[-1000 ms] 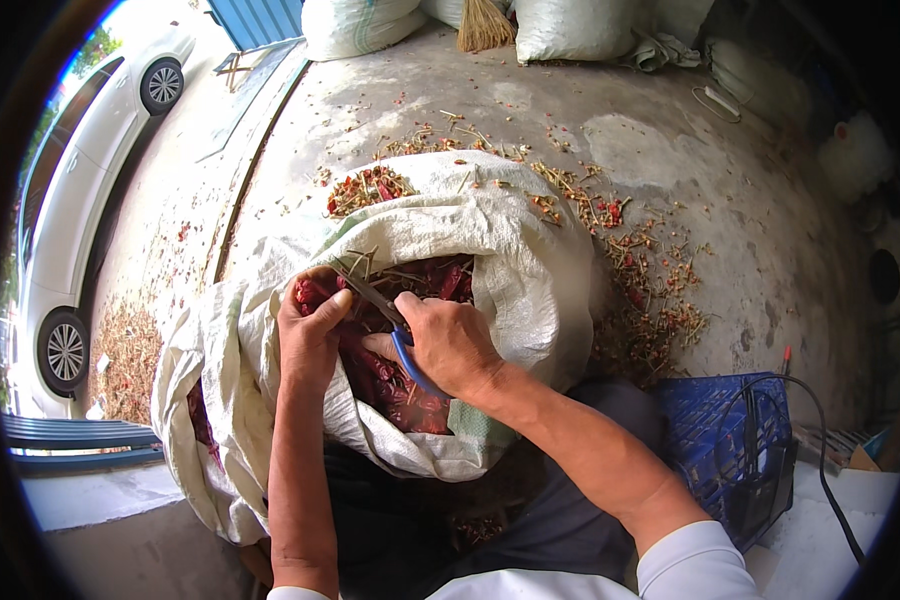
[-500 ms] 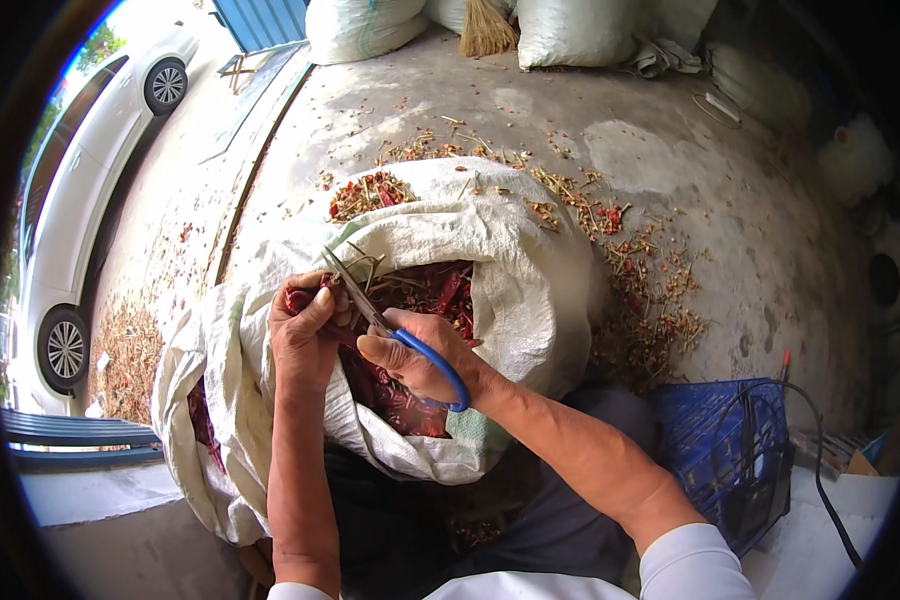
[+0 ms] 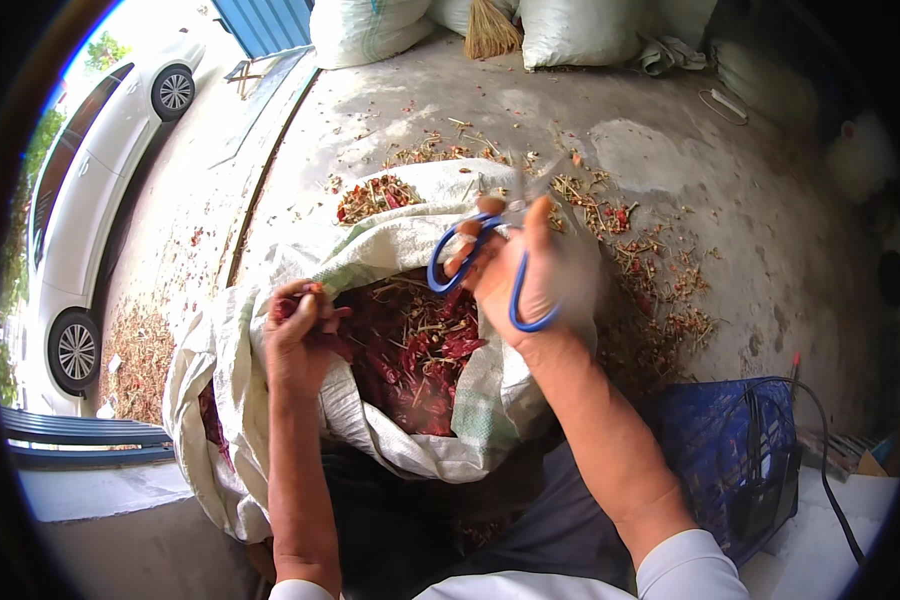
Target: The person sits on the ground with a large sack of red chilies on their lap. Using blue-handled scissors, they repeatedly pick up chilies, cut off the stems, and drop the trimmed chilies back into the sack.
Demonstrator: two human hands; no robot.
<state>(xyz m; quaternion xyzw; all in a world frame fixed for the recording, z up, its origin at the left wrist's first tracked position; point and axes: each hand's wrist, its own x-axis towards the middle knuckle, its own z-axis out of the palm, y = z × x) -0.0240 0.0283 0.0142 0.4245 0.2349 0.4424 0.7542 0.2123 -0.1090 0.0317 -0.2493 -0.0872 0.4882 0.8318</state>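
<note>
My left hand point(image 3: 298, 325) is closed on some dried red chillies, at the left rim of a white woven sack point(image 3: 410, 240). Inside the sack lies a heap of dark red dried chillies point(image 3: 400, 365) with pale stems among them. Over the sack's right side, my right hand point(image 3: 518, 275) grips a pair of scissors point(image 3: 517, 290) by its blue handles. Their blades are spread, point away from me and are smeared by motion. Cut stems and red bits point(image 3: 375, 197) rest on the sack's far fold.
Another white sack point(image 3: 235, 350) with chillies stands close on the left. Stem scraps point(image 3: 650, 270) litter the concrete floor. A blue plastic crate point(image 3: 705, 425) with a black cable is at my right. Full sacks point(image 3: 580, 35) and a broom point(image 3: 491, 30) stand far off; a white car point(image 3: 100, 180) is left.
My right hand and the scissors have moved right and away from my left hand, and the blades have spread. My left hand stays near the sack's left rim, still holding chillies.
</note>
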